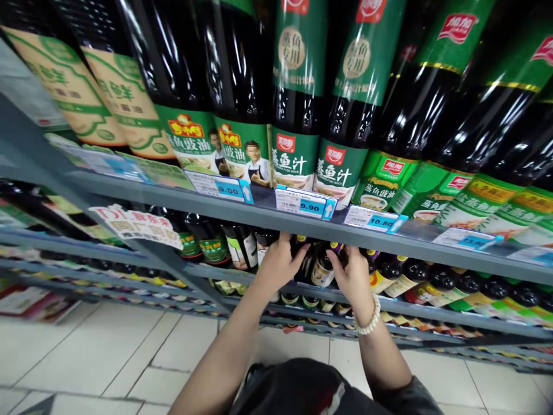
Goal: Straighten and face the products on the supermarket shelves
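Both my hands reach in under the front edge of the upper shelf, to dark sauce bottles on the shelf below. My left hand (280,264) has its thumb and fingers curled around the neck of a purple-capped bottle (305,270). Its fingertips are partly hidden behind the shelf edge. To the right, my right hand (353,272) grips a second purple-capped bottle (322,272) with a pale label, its thumb against the neck. The far fingers of this hand are out of sight. Both bottles stand side by side in the row, between the two hands.
The upper shelf edge (263,210) with price tags (305,203) runs just above my hands. Tall green-labelled bottles (294,155) line that shelf. More dark bottles (240,245) flank my hands. Lower shelves and a tiled floor (125,346) lie beneath.
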The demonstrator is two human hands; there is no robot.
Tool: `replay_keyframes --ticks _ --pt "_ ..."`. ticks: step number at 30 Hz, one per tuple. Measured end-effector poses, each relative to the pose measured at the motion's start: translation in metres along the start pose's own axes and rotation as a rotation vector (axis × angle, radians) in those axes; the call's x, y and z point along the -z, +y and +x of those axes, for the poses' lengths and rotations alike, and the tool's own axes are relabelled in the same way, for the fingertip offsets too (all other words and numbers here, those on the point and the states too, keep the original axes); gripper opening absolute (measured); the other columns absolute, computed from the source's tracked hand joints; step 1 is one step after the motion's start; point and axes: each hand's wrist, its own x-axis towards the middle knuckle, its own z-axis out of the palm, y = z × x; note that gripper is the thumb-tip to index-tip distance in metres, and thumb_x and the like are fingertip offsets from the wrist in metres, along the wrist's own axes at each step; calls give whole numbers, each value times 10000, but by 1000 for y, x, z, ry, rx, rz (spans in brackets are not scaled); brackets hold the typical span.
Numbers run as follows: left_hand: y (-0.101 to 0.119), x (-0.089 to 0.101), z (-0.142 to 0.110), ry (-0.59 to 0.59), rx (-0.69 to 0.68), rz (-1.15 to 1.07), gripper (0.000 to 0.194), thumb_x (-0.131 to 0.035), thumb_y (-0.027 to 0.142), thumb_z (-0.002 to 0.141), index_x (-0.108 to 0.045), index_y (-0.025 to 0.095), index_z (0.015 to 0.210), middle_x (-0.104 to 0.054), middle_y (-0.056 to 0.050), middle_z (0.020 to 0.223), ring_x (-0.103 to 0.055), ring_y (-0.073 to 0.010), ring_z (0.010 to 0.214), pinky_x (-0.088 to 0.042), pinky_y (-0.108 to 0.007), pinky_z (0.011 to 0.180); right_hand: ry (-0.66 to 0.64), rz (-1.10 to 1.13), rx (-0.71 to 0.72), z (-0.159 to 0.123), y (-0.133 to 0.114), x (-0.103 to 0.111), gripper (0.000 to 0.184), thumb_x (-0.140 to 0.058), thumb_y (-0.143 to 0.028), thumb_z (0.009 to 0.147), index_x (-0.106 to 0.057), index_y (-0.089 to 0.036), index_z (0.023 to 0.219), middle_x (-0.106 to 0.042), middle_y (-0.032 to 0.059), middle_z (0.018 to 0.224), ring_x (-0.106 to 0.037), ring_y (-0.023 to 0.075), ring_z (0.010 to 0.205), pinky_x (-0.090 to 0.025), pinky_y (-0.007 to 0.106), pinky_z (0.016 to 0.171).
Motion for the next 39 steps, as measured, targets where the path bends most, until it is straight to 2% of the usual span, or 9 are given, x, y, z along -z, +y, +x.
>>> replay_keyframes --ticks 3,9,13,18,24,26,31,36,39 --pt "2 -1 -4 47 -13 17 402 -512 401 929 -482 142 1235 -716 -143 1023 -702 -311 963 -551 -385 765 8 -68 73 4 -1 -8 342 -476 -412 980 -547 -154 1193 -706 159 1054 -696 294 939 -541 380 791" --pt "21 -18 -1 333 83 75 397 -670 421 838 -619 157 1130 -694 -161 1108 -668 -324 1058 -542 -411 875 174 -205 66 6 -2 -18 503 -519 -568 948 -631 -103 1104 -713 136 832 -686 282 678 -518 356 638" --pt "17 -11 4 212 74 -60 260 -619 369 864 -643 189 1049 -722 -104 1016 -677 -292 1024 -537 -396 877 136 -130 46 7 -2 -6 418 -567 -511 953 -662 -114 1046 -591 -8 564 -524 165 406 -447 285 536" --pt "15 -8 2 0 -30 -175 348 -500 361 920 -560 183 1213 -697 -120 1143 -654 -281 1103 -541 -404 899 96 -131 65 6 -3 5 349 -529 -455 982 -637 -128 1036 -638 27 666 -568 180 457 -457 292 538" --pt "29 -19 4 258 98 35 414 -687 451 801 -650 162 1097 -692 -172 1102 -640 -359 1095 -515 -481 948 73 -161 140 7 1 2 367 -474 -442 1006 -602 -127 1146 -716 165 995 -710 307 882 -547 373 740" --pt "26 -11 9 213 88 -2 369 -692 421 800 -666 160 1061 -710 -156 1083 -648 -350 1091 -510 -467 963 82 -180 131 6 1 1 372 -471 -448 1007 -598 -126 1141 -719 167 993 -712 314 864 -552 380 722" --pt "16 12 16 -72 -125 -156 288 -551 341 887 -613 183 1120 -723 -85 1072 -678 -264 1025 -511 -404 965 84 -190 111 2 0 -1 358 -458 -449 1015 -594 -134 1118 -723 149 946 -711 306 813 -544 372 684" --pt "27 -7 8 119 33 76 420 -630 446 834 -615 140 1122 -717 -162 1023 -683 -343 988 -541 -434 858 47 -171 92 3 1 -1 342 -442 -444 1016 -586 -157 1131 -716 153 1001 -698 307 861 -544 384 710" --pt "22 -13 7 108 52 72 343 -611 446 856 -648 159 1041 -733 -139 949 -698 -325 933 -544 -405 827 1 -130 122 7 4 3 327 -444 -441 1014 -594 -177 1136 -711 142 1003 -692 296 897 -549 412 814"
